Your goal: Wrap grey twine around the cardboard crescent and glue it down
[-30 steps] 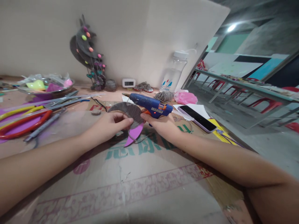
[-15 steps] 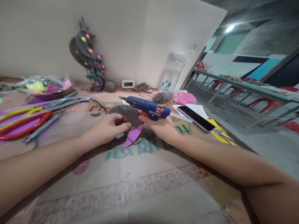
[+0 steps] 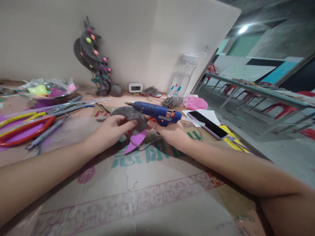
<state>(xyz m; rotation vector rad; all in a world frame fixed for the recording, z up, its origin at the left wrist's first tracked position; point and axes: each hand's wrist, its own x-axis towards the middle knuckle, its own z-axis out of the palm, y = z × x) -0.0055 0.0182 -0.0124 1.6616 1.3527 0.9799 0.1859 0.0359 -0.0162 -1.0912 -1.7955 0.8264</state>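
My left hand [image 3: 119, 129] is closed on a curved shape wrapped in grey yarn [image 3: 134, 117], thumb on its near face. A pointed purple piece [image 3: 136, 141] sticks out below the wrapped part, with a strand of yarn crossing it. My right hand [image 3: 168, 132] is closed around a blue hot glue gun [image 3: 154, 110], whose nozzle points left above the grey shape. A small red light glows on the gun and a clear glue stick [image 3: 193, 121] comes out of its back. The right fingertips also touch the shape's right edge; the other fingers are hidden.
Scissors with red handles [image 3: 27, 139] and a grey pen [image 3: 46, 132] lie at left, near a metal bowl [image 3: 46, 98]. Behind stand a decorated grey moon [image 3: 90, 49], a small clock [image 3: 135, 88] and a water bottle [image 3: 182, 75]. At right are yarn [image 3: 173, 101] and a phone [image 3: 208, 124].
The grey yarn-wrapped shape has turned and shifted slightly left in my fingers, its purple tip swinging left. The glue gun has moved a little to the right.
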